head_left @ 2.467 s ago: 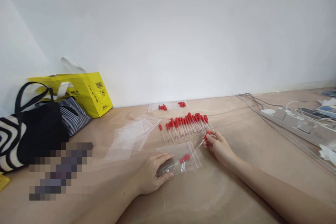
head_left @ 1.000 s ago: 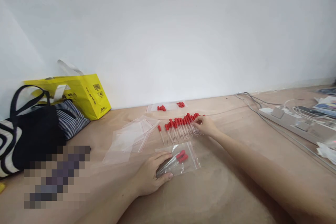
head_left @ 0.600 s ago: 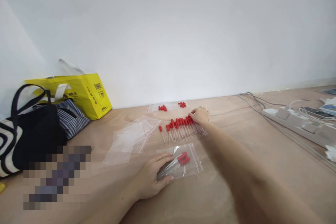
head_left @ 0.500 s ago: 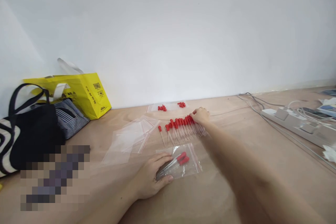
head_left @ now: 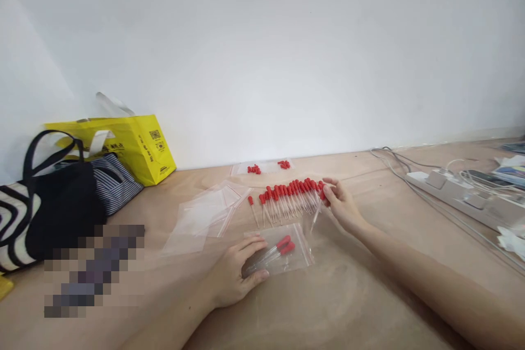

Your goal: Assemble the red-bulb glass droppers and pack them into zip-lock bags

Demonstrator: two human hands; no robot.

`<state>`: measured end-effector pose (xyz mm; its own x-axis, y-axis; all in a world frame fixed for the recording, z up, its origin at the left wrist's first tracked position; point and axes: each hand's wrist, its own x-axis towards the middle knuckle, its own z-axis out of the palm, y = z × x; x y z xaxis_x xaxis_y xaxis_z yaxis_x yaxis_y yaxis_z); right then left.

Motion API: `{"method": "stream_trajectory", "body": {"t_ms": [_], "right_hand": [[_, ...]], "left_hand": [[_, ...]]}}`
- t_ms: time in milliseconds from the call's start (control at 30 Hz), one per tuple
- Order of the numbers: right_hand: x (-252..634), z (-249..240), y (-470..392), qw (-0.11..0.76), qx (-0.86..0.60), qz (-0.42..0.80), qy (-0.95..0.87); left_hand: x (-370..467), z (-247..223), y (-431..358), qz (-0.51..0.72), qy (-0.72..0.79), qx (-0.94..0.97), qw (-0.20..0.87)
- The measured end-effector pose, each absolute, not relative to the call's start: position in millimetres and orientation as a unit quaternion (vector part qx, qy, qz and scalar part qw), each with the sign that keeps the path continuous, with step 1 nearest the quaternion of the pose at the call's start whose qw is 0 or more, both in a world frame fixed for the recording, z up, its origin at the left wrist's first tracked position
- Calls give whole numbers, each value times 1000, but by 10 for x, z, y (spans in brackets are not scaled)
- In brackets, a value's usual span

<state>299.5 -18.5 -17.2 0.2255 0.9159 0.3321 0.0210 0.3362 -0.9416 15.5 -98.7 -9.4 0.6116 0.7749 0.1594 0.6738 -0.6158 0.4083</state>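
A clear zip bag [head_left: 302, 246] lies on the table with red-bulbed glass droppers [head_left: 284, 243] inside. My left hand [head_left: 240, 270] rests on the bag's left end, thumb and fingers spread apart over it. Beyond the bag, several more droppers [head_left: 283, 197] lie side by side in a row, red bulbs away from me. At the row's right end my right hand [head_left: 339, 202] pinches one dropper [head_left: 315, 219] by its bulb, its clear stem slanting down towards me. Part of that bulb is behind my fingertips.
Flat clear zip bags [head_left: 197, 213] lie to the left. Against the wall, a bag with red bulbs [head_left: 254, 169] lies flat. A yellow bag [head_left: 143, 147] and black bag [head_left: 61, 208] stand left, near a blurred-out object [head_left: 98, 273]. A power strip [head_left: 459, 194] with cables is right.
My right hand has moved right and towards me from the row, now with a dropper pinched at its end. My left hand stays on the bag.
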Motion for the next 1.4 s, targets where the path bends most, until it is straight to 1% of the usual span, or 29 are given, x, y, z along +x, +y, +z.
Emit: {"method": "stream_trajectory", "body": {"t_ms": [200,367,467,533,600,733,867,1000,1200,1267,1333,1400], "right_hand": [[2939,-361,-494,662,-464,423,-410],[2867,-415,-534,651,-462,481,-362],[2849,-408,-607,612,-444,540,-369],[2855,-383,-656,558,-433,579,-407],[2877,-358,-687,494,-419,591,-480],[2917,-361,-697,400,-393,553,-616],[2877,-384,-694,348,-380,527,-676],[2776,-381,-684,342,-359,463,-735],[2653,-429,-679,353,-401,425,-730],[2663,-421,-678,356,-386,400,-752],[2713,-390,-640,338,-363,397,-772],[2782,-343,-538,319,-376,405,-770]], "left_hand": [[134,-109,-998,154,422,880,153],[138,-151,-982,157,427,878,150],[128,-184,-965,170,424,877,151],[121,-202,-957,175,426,875,151],[119,-216,-953,178,428,873,153],[122,-236,-946,180,430,871,153],[123,-239,-938,178,432,871,153],[125,-221,-944,173,434,870,159],[126,-205,-944,178,432,867,172],[127,-198,-941,182,430,867,172],[133,-181,-944,184,428,868,169],[145,-155,-951,184,428,869,166]]}}
